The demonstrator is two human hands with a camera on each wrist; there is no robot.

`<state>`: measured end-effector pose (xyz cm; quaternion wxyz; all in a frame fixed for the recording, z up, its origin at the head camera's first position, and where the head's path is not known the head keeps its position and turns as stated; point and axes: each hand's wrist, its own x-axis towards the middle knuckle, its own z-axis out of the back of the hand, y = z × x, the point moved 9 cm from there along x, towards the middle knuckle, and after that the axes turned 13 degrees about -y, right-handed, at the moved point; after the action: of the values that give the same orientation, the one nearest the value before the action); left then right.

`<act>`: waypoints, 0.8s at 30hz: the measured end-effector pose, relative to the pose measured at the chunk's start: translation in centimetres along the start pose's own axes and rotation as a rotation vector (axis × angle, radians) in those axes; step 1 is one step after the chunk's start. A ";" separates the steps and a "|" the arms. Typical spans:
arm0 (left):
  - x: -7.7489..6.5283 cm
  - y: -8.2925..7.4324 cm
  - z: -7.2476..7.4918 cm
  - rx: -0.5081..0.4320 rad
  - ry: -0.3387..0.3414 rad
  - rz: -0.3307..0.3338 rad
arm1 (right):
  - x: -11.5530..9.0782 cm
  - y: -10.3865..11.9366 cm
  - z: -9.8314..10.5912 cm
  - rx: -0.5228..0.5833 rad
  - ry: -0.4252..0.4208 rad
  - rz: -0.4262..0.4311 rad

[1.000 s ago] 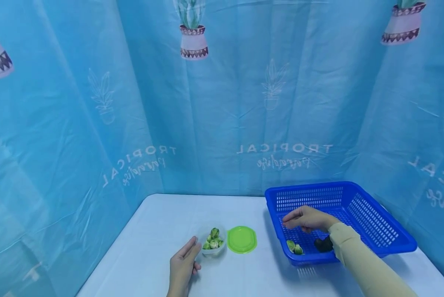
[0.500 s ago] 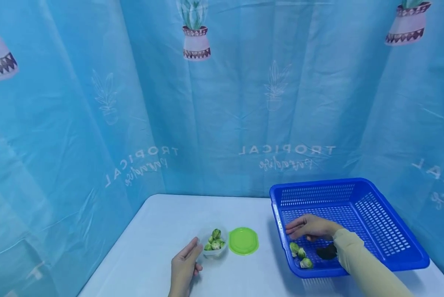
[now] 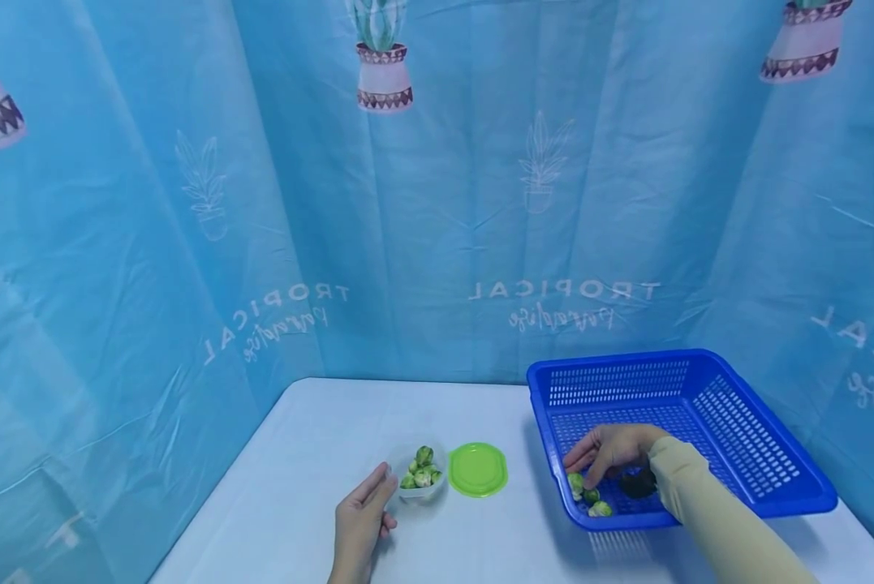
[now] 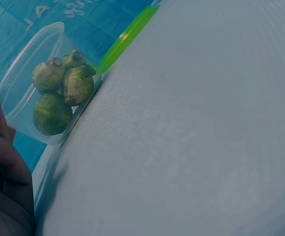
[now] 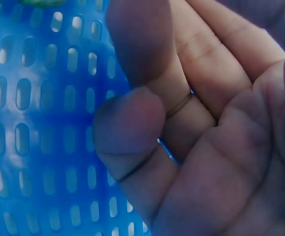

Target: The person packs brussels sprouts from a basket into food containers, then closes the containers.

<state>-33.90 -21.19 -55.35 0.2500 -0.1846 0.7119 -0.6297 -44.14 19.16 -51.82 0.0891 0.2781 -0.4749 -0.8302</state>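
Observation:
In the head view my left hand [image 3: 361, 519] is beside a clear plastic container [image 3: 410, 494], its thumb and fingers pinching the near left rim. Several Brussels sprouts [image 4: 52, 114] lie inside that container. My right hand [image 3: 615, 448] reaches down into a blue perforated basket [image 3: 626, 519], at its front left corner. Thumb and index finger stand apart on either side of a Brussels sprout [image 3: 576, 485], and two more lie just in front. In the right wrist view the fingers [image 5: 196, 44] are bent, no sprout shows between them, and only green edges appear at the top left.
A bright green lid [image 3: 478, 470] lies flat on the white table [image 3: 378, 405] between container and basket. Under the right wrist is a dark object [image 3: 637, 483], its kind unclear. A blue printed curtain [image 3: 422, 243] stands behind the table and along its sides.
My right hand has lowered toward the sprouts, thumb parting from the fingers. The basket has shifted slightly, and a third sprout has come into view. The left hand stays at the container.

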 end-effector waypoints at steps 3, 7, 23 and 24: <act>-0.1 -0.1 0.0 0.000 0.001 -0.004 | 0.0 0.0 0.0 -0.010 -0.012 0.003; 0.0 -0.1 -0.1 0.001 0.000 -0.007 | 0.0 0.0 0.0 -0.016 -0.020 0.001; 0.1 0.1 -0.1 0.015 -0.004 -0.011 | 0.1 0.5 -0.2 -0.032 -0.002 0.045; 0.1 0.1 -0.1 0.015 -0.008 -0.011 | 0.0 0.7 -0.2 -0.047 -0.010 0.050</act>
<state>-34.02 -21.14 -55.43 0.2505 -0.1892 0.7052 -0.6357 -44.09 18.66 -51.29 0.1138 0.2600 -0.4626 -0.8399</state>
